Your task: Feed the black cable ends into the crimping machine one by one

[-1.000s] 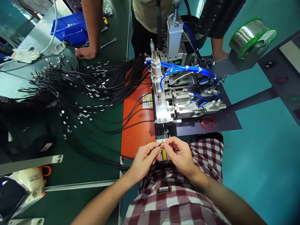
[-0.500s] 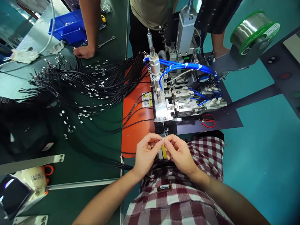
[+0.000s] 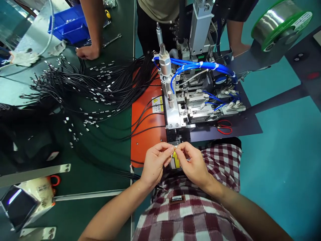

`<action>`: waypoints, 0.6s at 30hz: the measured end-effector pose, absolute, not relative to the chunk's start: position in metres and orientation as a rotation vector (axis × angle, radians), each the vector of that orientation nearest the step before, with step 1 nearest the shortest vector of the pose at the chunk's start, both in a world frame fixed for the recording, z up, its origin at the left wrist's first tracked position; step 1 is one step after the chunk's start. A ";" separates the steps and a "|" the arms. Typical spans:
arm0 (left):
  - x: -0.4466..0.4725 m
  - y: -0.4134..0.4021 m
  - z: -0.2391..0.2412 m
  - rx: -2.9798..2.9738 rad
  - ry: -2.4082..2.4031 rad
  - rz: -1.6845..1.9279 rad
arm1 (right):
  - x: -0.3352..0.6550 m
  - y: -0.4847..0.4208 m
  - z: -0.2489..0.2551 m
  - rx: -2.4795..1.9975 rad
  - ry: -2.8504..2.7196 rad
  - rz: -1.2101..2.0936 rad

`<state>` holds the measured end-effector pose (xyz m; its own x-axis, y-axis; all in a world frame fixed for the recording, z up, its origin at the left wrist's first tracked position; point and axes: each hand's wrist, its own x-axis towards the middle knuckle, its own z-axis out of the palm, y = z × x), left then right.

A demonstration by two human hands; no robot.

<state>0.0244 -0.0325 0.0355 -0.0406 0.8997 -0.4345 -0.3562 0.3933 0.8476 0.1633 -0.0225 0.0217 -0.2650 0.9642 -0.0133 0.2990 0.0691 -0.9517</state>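
Observation:
My left hand (image 3: 154,164) and my right hand (image 3: 193,164) meet fingertip to fingertip in front of the machine, both closed in a pinch. Something tiny shows between the tips, too small to name. Behind them is a yellow-and-white label (image 3: 176,162), partly covered by the fingers. A black cable (image 3: 137,162) runs over the orange cover (image 3: 147,152) and disappears behind my left hand. Just beyond my fingers stands the metal machine (image 3: 173,117), with several black cables leading into its left side.
Many black cables (image 3: 82,83) with metal ends lie on the green table at left. Red-handled scissors (image 3: 224,127) rest on the machine's plate. A solder wire spool (image 3: 278,25) is at upper right. Across from me, another person's hand (image 3: 89,52) leans near a wrench (image 3: 112,40) and blue bin (image 3: 69,25).
My hands stay pinched together at nearly the same place, with slight finger movement. More of the yellow label shows between them. The whole view has shifted a little.

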 end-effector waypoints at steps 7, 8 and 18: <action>0.025 -0.030 0.032 0.582 1.295 1.030 | 0.180 -0.007 0.022 -1.277 -1.440 1.595; 0.025 -0.030 0.032 0.588 1.301 1.020 | 0.181 -0.006 0.023 -1.289 -1.435 1.578; 0.022 -0.030 0.034 0.698 1.282 0.941 | 0.181 -0.002 0.032 -1.201 -1.900 1.047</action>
<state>0.0219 -0.0302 0.0337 0.0232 0.8799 -0.4746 -0.1890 0.4701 0.8622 0.1805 -0.0024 0.0321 -0.3690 0.9234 0.1057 0.4041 0.2618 -0.8765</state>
